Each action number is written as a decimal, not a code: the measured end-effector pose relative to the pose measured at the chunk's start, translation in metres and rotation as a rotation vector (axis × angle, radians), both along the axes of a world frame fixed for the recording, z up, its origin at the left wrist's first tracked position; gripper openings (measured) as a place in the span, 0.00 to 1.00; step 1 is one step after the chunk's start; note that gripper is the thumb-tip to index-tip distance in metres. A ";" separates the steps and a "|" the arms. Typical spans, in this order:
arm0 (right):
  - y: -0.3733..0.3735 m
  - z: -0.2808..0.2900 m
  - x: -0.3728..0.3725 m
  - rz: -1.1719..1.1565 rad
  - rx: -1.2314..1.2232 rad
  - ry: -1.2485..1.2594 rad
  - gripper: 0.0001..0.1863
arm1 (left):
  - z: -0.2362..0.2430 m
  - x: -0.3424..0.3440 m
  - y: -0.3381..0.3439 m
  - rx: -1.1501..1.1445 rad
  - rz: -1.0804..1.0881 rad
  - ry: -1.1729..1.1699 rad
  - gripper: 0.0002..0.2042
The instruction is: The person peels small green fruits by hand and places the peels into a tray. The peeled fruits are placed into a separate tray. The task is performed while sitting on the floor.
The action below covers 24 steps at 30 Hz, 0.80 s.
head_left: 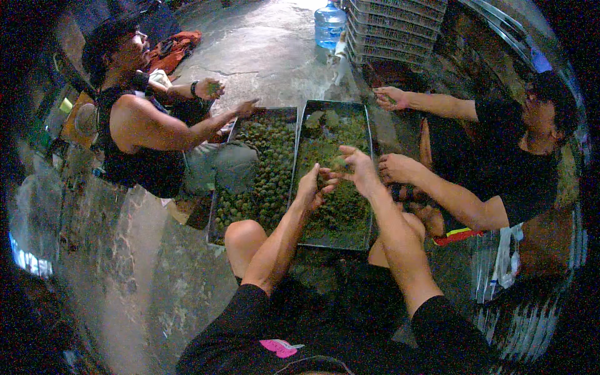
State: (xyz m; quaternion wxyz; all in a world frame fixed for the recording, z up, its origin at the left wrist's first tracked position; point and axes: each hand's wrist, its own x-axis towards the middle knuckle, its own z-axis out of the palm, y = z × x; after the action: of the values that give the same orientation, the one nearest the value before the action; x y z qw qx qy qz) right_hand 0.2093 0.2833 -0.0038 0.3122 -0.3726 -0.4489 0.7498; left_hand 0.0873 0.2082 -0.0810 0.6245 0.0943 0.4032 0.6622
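Presently, landmark: green-strewn tray (337,247), dark and rectangular.
Left hand (314,187): above that tray, fingers loosely curled; contents cannot be told.
Right hand (360,170): above same tray, half open, small green piece (339,164) at its fingertips, blurred.
Round green pieces (265,162): filling second tray (275,109), just left of landmark.
Cat (338,66): beyond landmark, beside stacked crates (395,31).

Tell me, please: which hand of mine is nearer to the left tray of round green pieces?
Left. Your left hand appears just right of the left tray; your right hand is farther right, over the right tray.
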 end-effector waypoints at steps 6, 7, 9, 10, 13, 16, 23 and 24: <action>0.007 -0.004 0.005 -0.104 -0.040 -0.077 0.22 | -0.001 -0.013 -0.001 -0.107 -0.031 0.309 0.18; 0.006 -0.007 0.005 -0.089 0.004 -0.139 0.22 | -0.006 -0.015 -0.001 -0.098 -0.040 0.365 0.18; 0.008 -0.016 0.001 -0.147 0.156 -0.287 0.23 | -0.008 -0.014 0.000 -0.076 -0.066 0.474 0.18; 0.013 -0.025 0.004 -0.132 0.202 -0.343 0.21 | -0.006 -0.010 0.000 -0.031 -0.076 0.343 0.17; 0.015 -0.038 0.010 -0.088 0.214 -0.330 0.16 | 0.010 0.001 -0.005 0.061 -0.062 0.151 0.17; -0.003 -0.014 0.001 -0.044 0.017 -0.018 0.12 | 0.010 -0.007 -0.013 0.058 0.022 0.228 0.17; 0.000 -0.006 0.003 -0.040 -0.069 -0.022 0.19 | 0.026 -0.017 -0.018 0.069 -0.001 0.203 0.18; -0.002 -0.007 0.002 -0.037 -0.031 -0.075 0.20 | 0.022 -0.018 -0.016 0.025 0.018 0.236 0.17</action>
State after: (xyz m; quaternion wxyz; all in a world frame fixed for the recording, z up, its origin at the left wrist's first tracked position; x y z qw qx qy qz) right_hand 0.2118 0.2812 -0.0108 0.3031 -0.4137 -0.4416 0.7362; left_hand 0.0698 0.1924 -0.0594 0.5654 0.1758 0.4664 0.6572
